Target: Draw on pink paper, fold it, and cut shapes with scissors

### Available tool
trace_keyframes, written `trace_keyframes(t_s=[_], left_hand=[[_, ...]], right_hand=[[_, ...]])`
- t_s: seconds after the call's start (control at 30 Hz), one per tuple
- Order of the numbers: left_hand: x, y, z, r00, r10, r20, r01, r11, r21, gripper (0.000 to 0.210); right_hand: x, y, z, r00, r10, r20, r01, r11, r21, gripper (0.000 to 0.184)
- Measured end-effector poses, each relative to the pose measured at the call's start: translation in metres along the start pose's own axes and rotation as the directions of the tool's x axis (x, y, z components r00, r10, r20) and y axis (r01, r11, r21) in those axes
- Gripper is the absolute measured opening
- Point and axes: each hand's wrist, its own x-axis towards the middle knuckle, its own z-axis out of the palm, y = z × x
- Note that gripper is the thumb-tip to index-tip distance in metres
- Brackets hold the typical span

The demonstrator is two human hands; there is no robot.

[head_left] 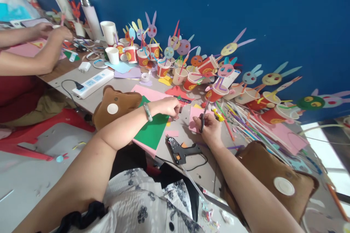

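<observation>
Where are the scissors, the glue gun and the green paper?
Scissors [202, 122]: head view, on the dark handle.
Glue gun [176, 149]: head view, on its black body.
Green paper [153, 131]: head view, on the sheet's uncovered middle.

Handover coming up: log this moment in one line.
left hand: near green paper, grip unclear; right hand: holding scissors; glue gun: on table

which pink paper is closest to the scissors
The small pink sheet by the right hand; the pink strip and the large pink sheet under the green paper lie farther off.
</observation>
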Motion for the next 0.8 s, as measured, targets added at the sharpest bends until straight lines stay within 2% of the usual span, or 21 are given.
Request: trace_keyframes(t_s=[0.13,0.23,0.4,0.63,0.7,0.8], left_hand=[[-0.004,0.004,-0.007,1.0,-0.013,0.024,0.009,0.988,0.151,0.009],[-0.005,0.004,-0.01,0.998,-0.039,0.041,0.024,0.951,0.31,0.006],[-0.006,0.006,-0.009,0.997,-0.04,0.065,0.007,0.892,0.452,0.018],[-0.005,0.004,-0.004,0.996,0.047,-0.079,-0.012,0.921,0.388,0.024],[-0.004,0.002,-0.002,0.994,0.102,-0.04,-0.083,0.94,0.331,0.019],[-0.001,0.0,0.006,0.978,0.181,0.105,-0.2,0.957,0.211,0.01]], right_hand=[[0.0,-0.006,0.001,0.997,0.067,-0.043,-0.067,0.998,0.006,0.04],[0.0,-0.011,0.002,0.997,0.064,-0.045,-0.065,0.998,-0.002,0.04],[0.001,-0.008,0.002,0.998,0.031,-0.052,-0.033,0.999,-0.021,0.041],[0.003,0.004,0.002,0.998,0.04,-0.056,-0.043,0.998,-0.047,0.04],[0.003,0.005,0.001,0.997,0.036,-0.066,-0.04,0.997,-0.059,0.04],[0.003,0.003,0.001,0.996,0.037,-0.076,-0.042,0.997,-0.064,0.039]])
